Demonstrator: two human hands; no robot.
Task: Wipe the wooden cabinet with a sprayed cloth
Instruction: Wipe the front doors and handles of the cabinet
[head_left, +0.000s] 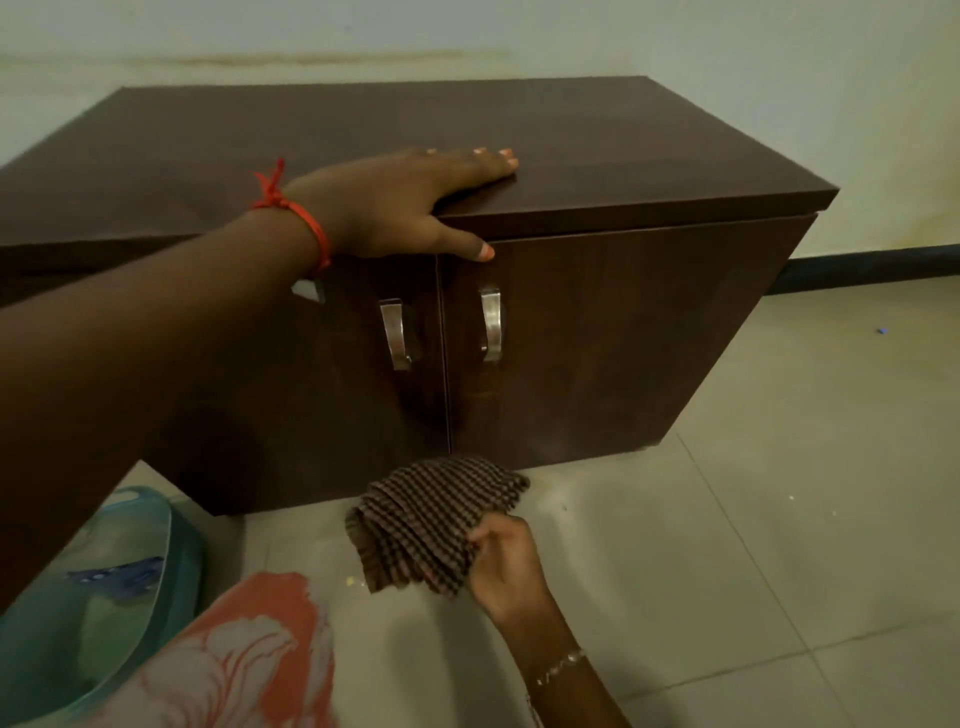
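Observation:
A low dark brown wooden cabinet (597, 338) stands on the tiled floor against the wall, its two doors closed, each with a metal handle (491, 325). My left hand (400, 202) rests flat on the front edge of its top, fingers spread, thumb hanging over the door. My right hand (506, 564) is low, near the floor in front of the cabinet, and grips a bunched brown checked cloth (431, 525). The cloth is just below the bottom edge of the doors and does not touch them.
A teal plastic tub (78, 597) with a blue item inside sits on the floor at the lower left. Orange and white patterned clothing (239, 660) fills the bottom edge. Pale floor tiles (779, 519) stretch to the right. A black skirting strip (872, 265) runs along the wall.

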